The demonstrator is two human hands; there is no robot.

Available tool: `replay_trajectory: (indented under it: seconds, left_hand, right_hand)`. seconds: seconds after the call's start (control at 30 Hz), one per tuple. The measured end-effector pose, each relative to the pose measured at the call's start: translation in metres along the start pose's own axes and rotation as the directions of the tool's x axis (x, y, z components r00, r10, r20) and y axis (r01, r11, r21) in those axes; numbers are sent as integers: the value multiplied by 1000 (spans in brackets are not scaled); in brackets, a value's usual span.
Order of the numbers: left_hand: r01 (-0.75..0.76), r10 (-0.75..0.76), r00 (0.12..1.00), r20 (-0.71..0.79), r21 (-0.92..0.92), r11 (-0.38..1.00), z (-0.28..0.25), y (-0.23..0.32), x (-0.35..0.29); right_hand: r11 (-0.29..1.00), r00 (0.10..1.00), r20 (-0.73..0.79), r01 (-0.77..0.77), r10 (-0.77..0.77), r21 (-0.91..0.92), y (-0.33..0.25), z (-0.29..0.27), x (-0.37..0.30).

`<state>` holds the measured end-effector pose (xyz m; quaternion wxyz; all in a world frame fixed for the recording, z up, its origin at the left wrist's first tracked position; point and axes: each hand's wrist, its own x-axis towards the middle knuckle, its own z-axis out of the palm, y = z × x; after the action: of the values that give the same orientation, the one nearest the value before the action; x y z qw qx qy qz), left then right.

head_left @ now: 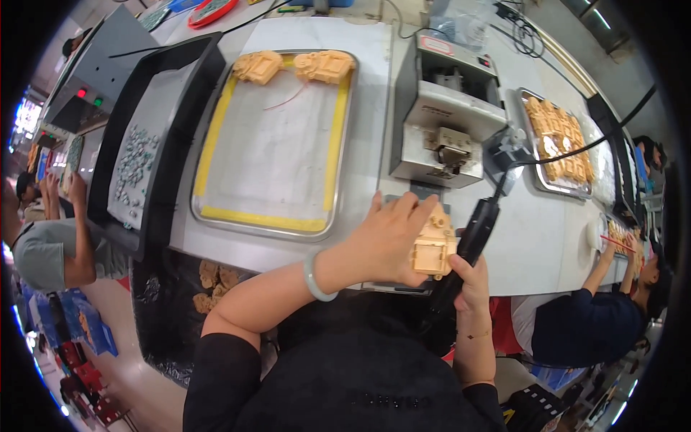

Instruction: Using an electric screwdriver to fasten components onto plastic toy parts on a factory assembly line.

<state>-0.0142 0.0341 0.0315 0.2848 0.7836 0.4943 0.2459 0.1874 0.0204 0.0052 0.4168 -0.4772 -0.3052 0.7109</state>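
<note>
Tray, black rectangular plastic (186, 119), on L, w/ small silvery parts (134, 162) on white liner. Next R: shallow rectangular steel tray (266, 162), yellow tape along edges, 2 orange moulded plastic pcs (324, 66) at its far end. Ctr, near edge of white table (518, 252): L hand (381, 241) closed round L side of orange boxy plastic part (432, 252), just nearer than grey metal machine (461, 111). R hand (471, 284) wrapped round black cylindrical corded tool (479, 227); can't tell if thumb touches part. Far R: steel tray (565, 191) w/ orange pcs.
</note>
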Motion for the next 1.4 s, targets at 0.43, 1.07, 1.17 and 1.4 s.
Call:
replay_trajectory:
  seconds: [0.43,1.07,1.17,1.4]
  left_hand:
    - [-204,197,978,-75,-572,794,-96,-34,-132]
    - [390,-394,907,151,55,919,-153,-29,-104]
    - [431,-221,850,-479,388,815,-171,-124,-25]
    - [725,-591,688,-420,426,541,-197,-218,73]
  right_hand:
    - [992,981,163,113,-102,-57,8,-44,1]
    - [958,957,122,273,-262,-83,-28,-11,-27]
    - [964,954,155,262,-255,-31,-39,6,-29]
    - [977,966,150,214,-211,-6,-38,-1,-41]
